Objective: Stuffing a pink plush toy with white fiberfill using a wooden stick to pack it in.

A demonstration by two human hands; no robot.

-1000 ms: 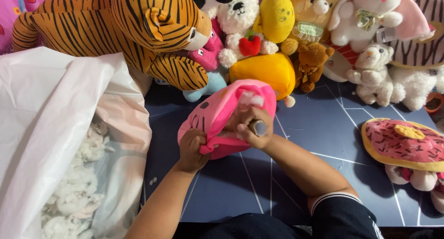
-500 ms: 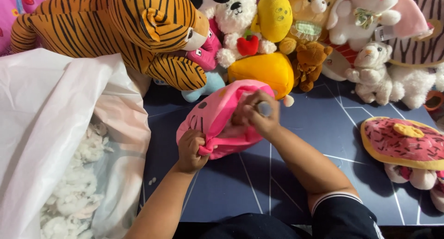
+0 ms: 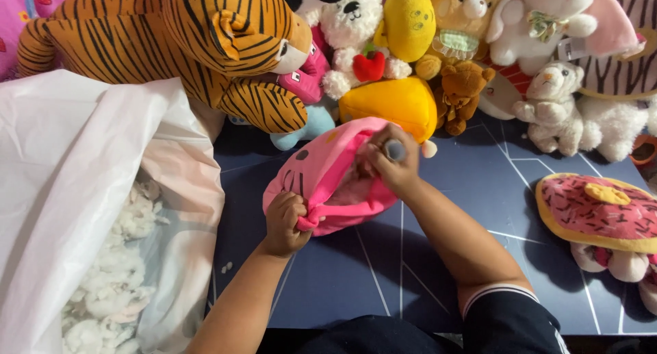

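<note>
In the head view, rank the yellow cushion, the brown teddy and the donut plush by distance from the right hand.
From the right hand:
1. Yellow cushion, just behind it.
2. Brown teddy, behind, to the right.
3. Donut plush, far right.

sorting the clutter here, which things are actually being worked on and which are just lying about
In hand:
pink plush toy, pinched by the left hand, with the right hand pushed into its opening
white bag of loose white stuffing, open beside it

Lying about:
tiger plush
yellow plush
small brown bear
pink doughnut plush
</note>
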